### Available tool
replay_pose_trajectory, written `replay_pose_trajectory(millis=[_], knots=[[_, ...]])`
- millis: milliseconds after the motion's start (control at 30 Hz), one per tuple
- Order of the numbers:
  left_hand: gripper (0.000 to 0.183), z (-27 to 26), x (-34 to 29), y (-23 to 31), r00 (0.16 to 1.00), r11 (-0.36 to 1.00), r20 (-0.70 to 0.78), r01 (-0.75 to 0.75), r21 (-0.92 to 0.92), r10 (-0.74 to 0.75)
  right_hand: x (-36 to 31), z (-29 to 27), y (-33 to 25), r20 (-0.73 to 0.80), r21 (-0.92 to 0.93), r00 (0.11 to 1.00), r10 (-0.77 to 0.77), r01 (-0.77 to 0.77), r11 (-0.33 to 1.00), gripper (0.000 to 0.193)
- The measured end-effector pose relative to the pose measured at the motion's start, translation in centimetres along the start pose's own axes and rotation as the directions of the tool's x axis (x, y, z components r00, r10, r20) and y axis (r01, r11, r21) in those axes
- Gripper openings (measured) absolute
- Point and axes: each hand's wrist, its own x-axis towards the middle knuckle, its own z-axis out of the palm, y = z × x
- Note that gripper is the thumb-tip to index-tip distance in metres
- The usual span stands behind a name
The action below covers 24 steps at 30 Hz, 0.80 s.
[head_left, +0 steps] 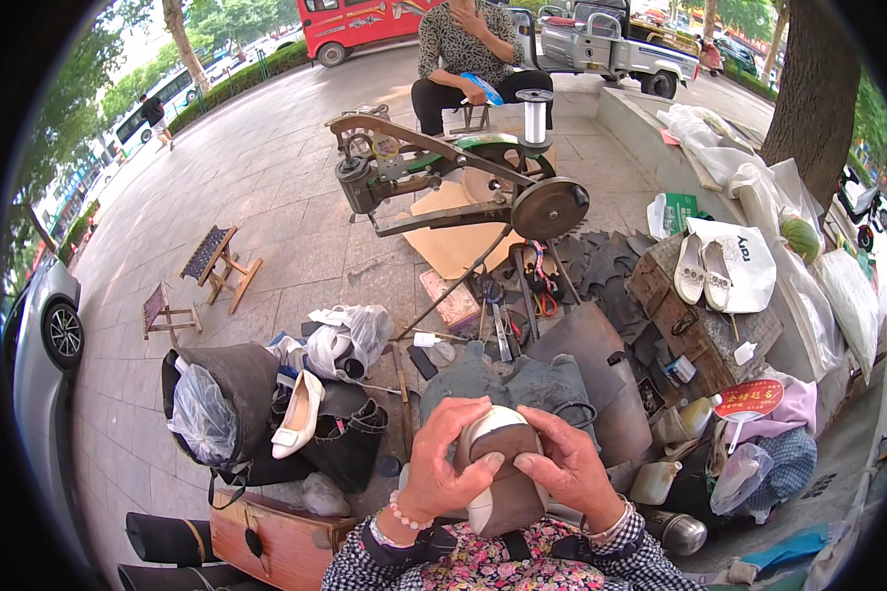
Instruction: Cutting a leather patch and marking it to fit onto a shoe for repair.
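Note:
A white shoe (pixel 512 500) is gripped between my two hands above my lap, its grey-brown sole facing up. My left hand (pixel 448 468) wraps its left side, with the thumb pressed on the dark heel area. From the other side my right hand (pixel 570 465) closes around it, its thumb also on the sole. The shoe's far end is partly covered by my fingers. A white pump with a buckle (pixel 298 414) rests to the left on a black bag (pixel 350 433). Grey-blue cloth (pixel 503 379) lies just beyond my hands.
Ahead stands a hand-cranked sewing machine (pixel 443 177); beyond it a person (pixel 468 59) sits. Tools including pliers (pixel 503 330) lie on the ground. White flats (pixel 705 271) top a wooden box (pixel 675 305) at right. A black bucket (pixel 256 384) and folding stools (pixel 217 264) are left.

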Motion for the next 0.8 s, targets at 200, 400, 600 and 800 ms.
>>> replay_pose_trajectory(millis=[200,400,600,800], knots=[[0.047,-0.18,-0.49,0.25,1.000,1.000,0.000,0.016,0.003,-0.016,-0.42,0.17,0.10,0.007,-0.033,1.000,-0.012,0.012,0.999,0.054],[0.047,-0.03,0.02,0.06,1.000,1.000,-0.007,0.018,-0.001,-0.018,0.11,0.01,0.03,0.000,0.001,1.000,0.004,-0.004,1.000,0.054],[0.048,-0.36,-0.45,-0.03,0.998,1.000,0.054,0.018,-0.003,-0.018,-0.16,0.18,-0.06,-0.001,-0.011,1.000,-0.005,0.005,1.000,0.053],[0.047,-0.17,-0.13,0.30,1.000,1.000,-0.012,-0.001,-0.001,0.001,-0.08,0.28,-0.21,0.001,-0.016,1.000,-0.010,0.010,1.000,0.053]])
